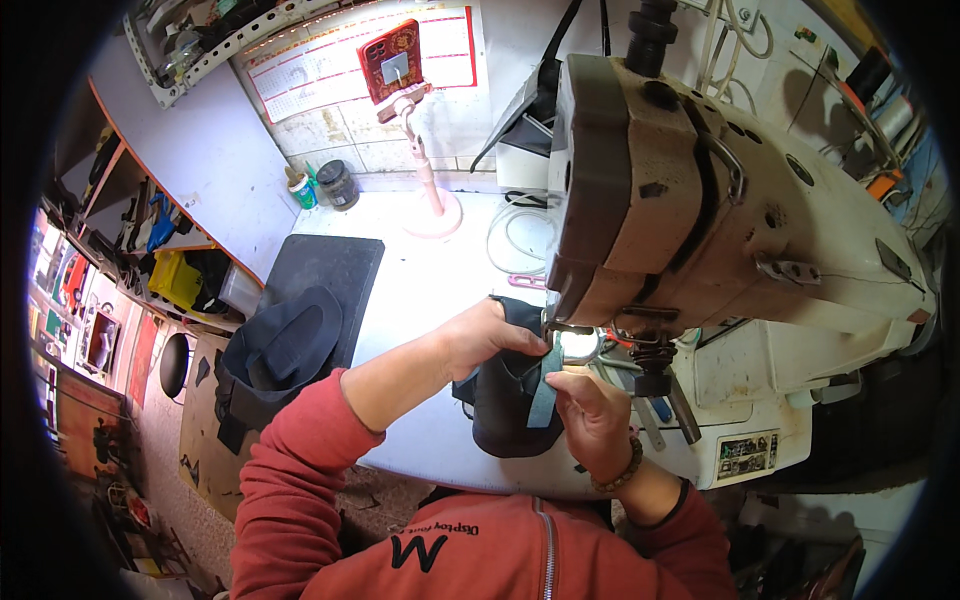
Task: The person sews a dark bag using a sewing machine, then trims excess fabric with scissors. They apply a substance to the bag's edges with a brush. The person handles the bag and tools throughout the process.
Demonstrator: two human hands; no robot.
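A dark shoe-upper piece (503,400) lies on the white table under the head of a large beige sewing machine (690,200). My left hand (487,335) presses on the top of the dark piece beside the needle area. My right hand (590,420) pinches a grey-blue strip (545,390) that runs up the dark piece toward the presser foot (560,330). A small lamp glows at the needle. Both sleeves are red, and a bead bracelet sits on my right wrist.
A black mat (325,270) and a stack of dark cut pieces (285,345) lie to the left. A red phone (392,60) stands on a pink holder (430,205) at the back. Small jars (325,185), pink scissors (527,282) and shelves on the left are around.
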